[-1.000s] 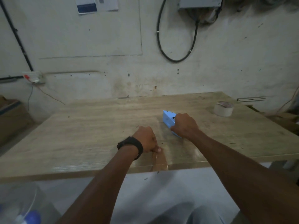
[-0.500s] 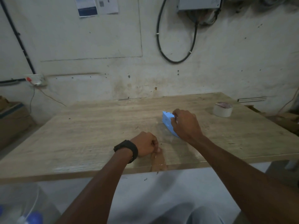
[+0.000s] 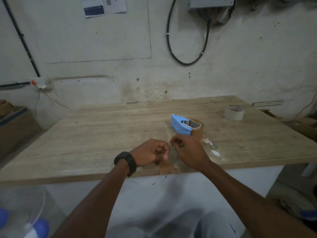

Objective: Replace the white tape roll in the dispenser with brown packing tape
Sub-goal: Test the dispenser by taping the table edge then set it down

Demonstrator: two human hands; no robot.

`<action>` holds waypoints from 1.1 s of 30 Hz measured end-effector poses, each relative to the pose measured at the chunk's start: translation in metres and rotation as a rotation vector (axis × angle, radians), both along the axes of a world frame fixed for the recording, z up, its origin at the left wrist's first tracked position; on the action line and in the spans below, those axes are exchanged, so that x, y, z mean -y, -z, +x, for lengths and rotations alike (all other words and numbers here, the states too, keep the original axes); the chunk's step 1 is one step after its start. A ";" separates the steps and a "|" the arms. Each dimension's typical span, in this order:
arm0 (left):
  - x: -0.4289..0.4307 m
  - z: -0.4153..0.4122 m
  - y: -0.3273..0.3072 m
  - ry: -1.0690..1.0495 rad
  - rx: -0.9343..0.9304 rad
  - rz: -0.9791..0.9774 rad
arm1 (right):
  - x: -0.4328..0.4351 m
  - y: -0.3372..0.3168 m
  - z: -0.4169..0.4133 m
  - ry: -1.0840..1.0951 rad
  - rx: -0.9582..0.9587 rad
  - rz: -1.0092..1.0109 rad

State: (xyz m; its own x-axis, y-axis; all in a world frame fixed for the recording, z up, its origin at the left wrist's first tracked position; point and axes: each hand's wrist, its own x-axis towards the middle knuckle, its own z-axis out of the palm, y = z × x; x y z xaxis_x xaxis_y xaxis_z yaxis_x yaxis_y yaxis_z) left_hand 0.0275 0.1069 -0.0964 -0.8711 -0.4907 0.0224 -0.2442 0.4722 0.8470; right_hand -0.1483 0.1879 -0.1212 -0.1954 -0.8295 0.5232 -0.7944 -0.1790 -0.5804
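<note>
The blue tape dispenser (image 3: 180, 126) lies on the wooden table (image 3: 103, 134), with a brown packing tape roll (image 3: 197, 133) mounted in it. A strip of brown tape (image 3: 167, 167) is stuck to the table at the front edge. My left hand (image 3: 151, 152), wearing a black watch, is closed in a fist with its thumb down on that strip. Just right of it is my right hand (image 3: 188, 150), off the dispenser, fingers curled under and hidden. The white tape roll (image 3: 234, 112) stands apart at the far right of the table.
White smears (image 3: 212, 150) mark the tabletop right of my right hand. A cardboard box (image 3: 13, 126) stands on the floor at the left. A black cable loop (image 3: 187, 40) hangs on the wall behind the table. My knees are below the front edge.
My right hand has let go of the dispenser and drawn back toward my left hand. The dispenser now lies uncovered, showing the brown roll. The left hand stayed on the strip.
</note>
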 end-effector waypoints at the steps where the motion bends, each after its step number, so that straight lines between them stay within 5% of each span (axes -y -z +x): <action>1: -0.002 0.003 0.000 0.031 -0.029 0.054 | -0.004 0.002 0.002 -0.043 0.031 0.025; 5: -0.009 0.008 -0.005 0.049 -0.279 0.276 | -0.022 0.004 0.012 -0.207 0.266 0.066; 12: 0.004 0.011 -0.015 -0.307 -0.459 0.237 | -0.025 -0.001 0.011 -0.215 0.511 0.088; 15: 0.006 0.004 -0.009 -0.495 -0.483 0.222 | -0.022 -0.012 0.016 -0.318 0.814 0.102; 18: 0.006 -0.003 -0.007 -0.558 -0.520 0.204 | -0.013 -0.018 0.025 -0.294 0.830 0.066; 23: 0.001 -0.006 -0.003 -0.513 -0.460 -0.126 | -0.002 -0.015 0.032 -0.202 0.841 -0.015; 28: -0.023 -0.014 0.015 -0.409 -0.442 -0.023 | -0.004 -0.016 0.035 -0.209 0.946 -0.022; 31: -0.018 -0.013 0.026 -0.492 -0.369 -0.457 | -0.010 -0.015 0.033 -0.218 0.948 0.060; 33: -0.014 -0.010 0.028 -0.553 -0.335 -0.554 | -0.016 -0.015 0.029 -0.216 0.892 0.116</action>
